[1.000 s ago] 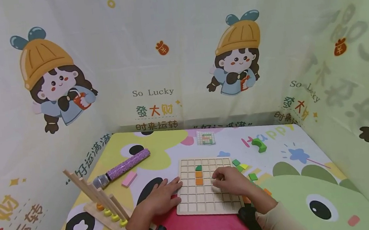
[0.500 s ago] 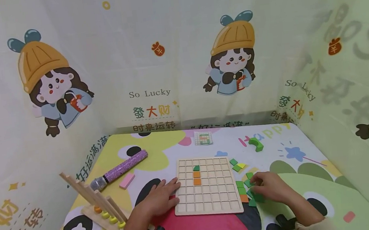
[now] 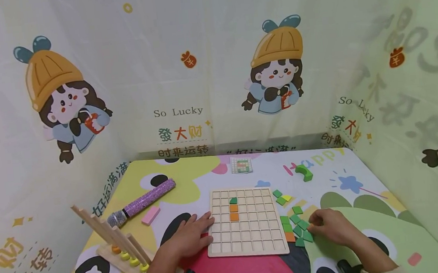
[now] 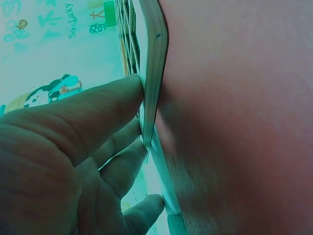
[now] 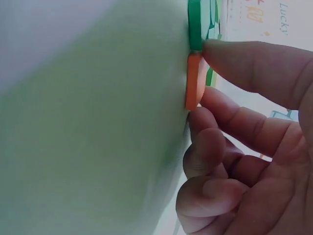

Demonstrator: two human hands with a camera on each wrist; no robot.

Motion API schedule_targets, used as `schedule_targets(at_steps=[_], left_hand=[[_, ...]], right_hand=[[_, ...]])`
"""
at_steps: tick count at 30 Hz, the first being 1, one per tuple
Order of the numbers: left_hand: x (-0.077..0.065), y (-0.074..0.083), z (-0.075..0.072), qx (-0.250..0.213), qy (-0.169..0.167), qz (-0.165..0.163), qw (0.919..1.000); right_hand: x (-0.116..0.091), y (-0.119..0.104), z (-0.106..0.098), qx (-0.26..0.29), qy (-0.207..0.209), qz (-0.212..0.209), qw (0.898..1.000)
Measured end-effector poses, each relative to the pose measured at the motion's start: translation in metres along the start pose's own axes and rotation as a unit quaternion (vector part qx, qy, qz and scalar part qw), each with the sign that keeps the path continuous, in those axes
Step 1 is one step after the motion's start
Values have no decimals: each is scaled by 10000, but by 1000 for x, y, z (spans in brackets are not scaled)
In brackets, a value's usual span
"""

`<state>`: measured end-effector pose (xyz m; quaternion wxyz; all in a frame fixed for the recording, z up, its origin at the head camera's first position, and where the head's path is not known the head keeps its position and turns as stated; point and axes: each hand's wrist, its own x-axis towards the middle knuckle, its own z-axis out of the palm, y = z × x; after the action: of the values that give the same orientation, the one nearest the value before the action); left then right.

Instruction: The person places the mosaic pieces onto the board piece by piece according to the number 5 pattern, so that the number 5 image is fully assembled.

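Orange tile (image 5: 194,83) is pinched by right hand (image 3: 332,227) — adjacent green tile (image 5: 194,27) may be dragged by the thumb (image 5: 249,63); board (image 3: 248,235) is touched by left hand (image 3: 189,239), fingers (image 4: 126,169) spread.

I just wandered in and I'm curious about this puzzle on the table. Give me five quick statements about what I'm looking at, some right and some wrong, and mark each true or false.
1. The left hand touches the left edge of the grid board. True.
2. Every tile lying in the grid board is orange. False: there are two orange tiles and one green tile.
3. The right hand touches a loose orange tile, as its wrist view shows. True.
4. The green curved block rests on the grid board. False: it is on the table, off the board.
5. The pink block lies near the microphone. True.
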<state>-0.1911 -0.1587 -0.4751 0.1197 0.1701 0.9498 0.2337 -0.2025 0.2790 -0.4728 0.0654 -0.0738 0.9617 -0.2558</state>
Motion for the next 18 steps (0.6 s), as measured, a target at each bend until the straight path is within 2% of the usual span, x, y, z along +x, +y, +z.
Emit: schedule_targets(at_steps=[5, 13, 18], left_hand=[[0, -1, 1, 26, 36, 23, 10000], [0, -1, 2, 41, 30, 17, 10000], [-2, 0, 0, 72, 78, 134, 9999]], right_hand=[[-2, 0, 0, -74, 83, -79, 9999], [-3, -3, -1, -71, 215, 227, 9995], [-2, 1, -4, 42, 404, 293, 9987]])
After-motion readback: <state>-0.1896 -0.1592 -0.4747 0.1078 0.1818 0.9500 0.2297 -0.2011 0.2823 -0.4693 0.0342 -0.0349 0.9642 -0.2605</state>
